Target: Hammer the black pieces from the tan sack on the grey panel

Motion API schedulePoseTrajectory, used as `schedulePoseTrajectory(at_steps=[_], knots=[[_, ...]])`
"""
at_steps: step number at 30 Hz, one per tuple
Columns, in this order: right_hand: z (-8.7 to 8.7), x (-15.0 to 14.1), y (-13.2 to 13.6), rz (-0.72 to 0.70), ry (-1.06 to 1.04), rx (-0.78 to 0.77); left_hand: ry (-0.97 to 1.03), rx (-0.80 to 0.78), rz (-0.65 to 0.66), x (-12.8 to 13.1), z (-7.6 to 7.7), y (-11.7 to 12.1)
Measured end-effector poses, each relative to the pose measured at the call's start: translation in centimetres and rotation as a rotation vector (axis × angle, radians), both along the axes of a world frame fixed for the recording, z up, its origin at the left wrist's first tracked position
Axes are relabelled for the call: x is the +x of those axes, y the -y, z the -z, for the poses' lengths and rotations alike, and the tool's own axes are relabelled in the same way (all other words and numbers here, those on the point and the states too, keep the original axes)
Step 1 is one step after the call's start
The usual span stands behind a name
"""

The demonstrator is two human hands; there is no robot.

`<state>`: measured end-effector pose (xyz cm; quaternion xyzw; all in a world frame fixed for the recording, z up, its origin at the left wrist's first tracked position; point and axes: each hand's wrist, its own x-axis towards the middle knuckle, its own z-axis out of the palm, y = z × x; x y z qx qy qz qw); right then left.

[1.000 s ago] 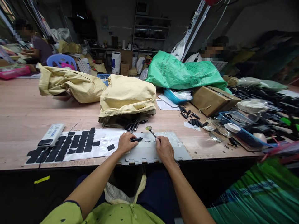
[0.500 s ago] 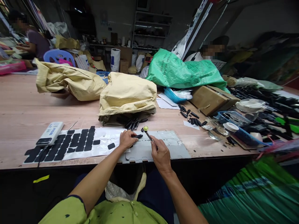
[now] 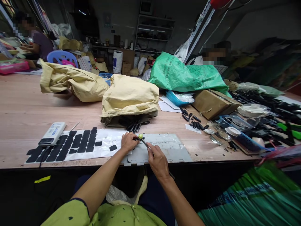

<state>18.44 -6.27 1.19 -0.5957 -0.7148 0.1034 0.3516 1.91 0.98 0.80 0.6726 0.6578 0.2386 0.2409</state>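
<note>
My left hand [image 3: 128, 142] is closed on a small black pen-shaped part [image 3: 135, 138], holding it over a grey metal plate [image 3: 169, 147] at the table's near edge. In my right hand [image 3: 157, 160], also closed, is a thin metal tool with a round yellowish tip [image 3: 140, 136]. That tip touches the end of the black part. A white sheet with several black rectangular pads [image 3: 77, 145] lies just left of my left hand. More black parts [image 3: 134, 126] spill from under a yellow sack [image 3: 130, 97] behind my hands.
A white remote-like device [image 3: 52, 133] lies on the sheet's left end. Another yellow sack [image 3: 70, 80], a green bag [image 3: 188, 73], a cardboard box [image 3: 213, 101], loose black parts [image 3: 194, 121] and cluttered trays [image 3: 244, 131] fill the table. Two other people sit at the far left and back right.
My right hand has moved left and nearer, bringing the tool's round tip from beyond the plate onto the end of the black part. My left hand stayed almost still.
</note>
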Motion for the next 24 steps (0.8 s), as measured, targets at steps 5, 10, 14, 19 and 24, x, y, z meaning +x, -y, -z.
schedulePoseTrajectory(at_steps=[5,10,14,19,24], knots=[[0.5,0.9,-1.6,0.127,0.04,0.017,0.01,0.029,0.014,0.0,0.1,0.1],[1.2,2.7,-4.7,0.32,0.293,-0.037,0.025,0.046,0.031,-0.2,0.2,0.2],[2.3,3.2,-5.7,0.357,0.429,-0.029,0.059,0.042,0.063,-0.4,0.4,0.3],[2.6,2.9,-5.7,0.356,0.452,-0.029,0.068,0.013,0.087,-0.6,-0.2,0.1],[2.4,2.9,-5.8,0.362,0.444,-0.048,0.15,-0.004,0.212,-1.6,-1.5,2.4]])
